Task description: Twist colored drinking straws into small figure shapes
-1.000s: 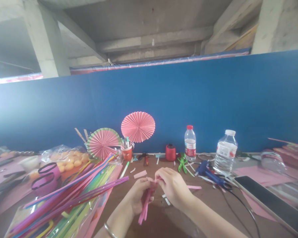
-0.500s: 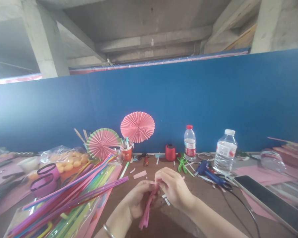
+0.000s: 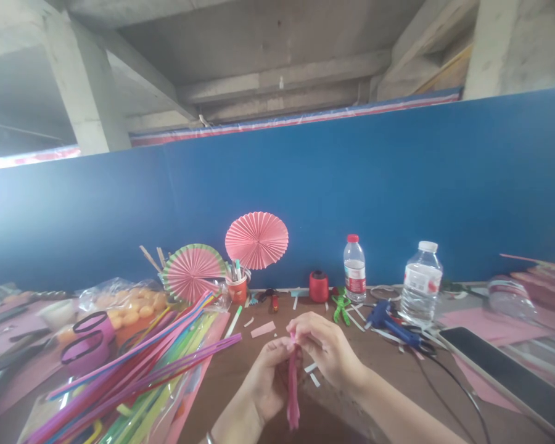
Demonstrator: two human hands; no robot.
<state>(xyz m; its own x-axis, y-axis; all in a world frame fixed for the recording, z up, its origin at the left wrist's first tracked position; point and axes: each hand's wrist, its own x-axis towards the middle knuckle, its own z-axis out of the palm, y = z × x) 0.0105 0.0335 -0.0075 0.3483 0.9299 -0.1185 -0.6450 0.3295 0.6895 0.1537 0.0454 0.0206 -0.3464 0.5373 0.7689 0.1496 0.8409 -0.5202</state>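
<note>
A bundle of pink pipe cleaners (image 3: 293,394) hangs nearly straight down between my hands, low in the middle of the head view. My left hand (image 3: 271,373) pinches its upper end from the left, thumb and index finger pressed together. From the right, my right hand (image 3: 328,348) has its fingertips closed on the same top end. The exact spot under the fingertips is hidden. To the left lies a spread of long coloured pipe cleaners (image 3: 152,370), partly in clear plastic sleeves.
At the back stand a red spool (image 3: 319,287), a small bottle (image 3: 354,271) and a larger bottle (image 3: 422,287). A blue glue gun (image 3: 393,324) and a phone (image 3: 504,376) lie right. Paper fans (image 3: 257,240) rise behind a pen cup (image 3: 236,288). A green figure (image 3: 341,306) lies behind my right hand.
The bundle has swung from slanting down-left to hanging nearly vertical. My left hand has shifted slightly right; both hands still pinch the top end.
</note>
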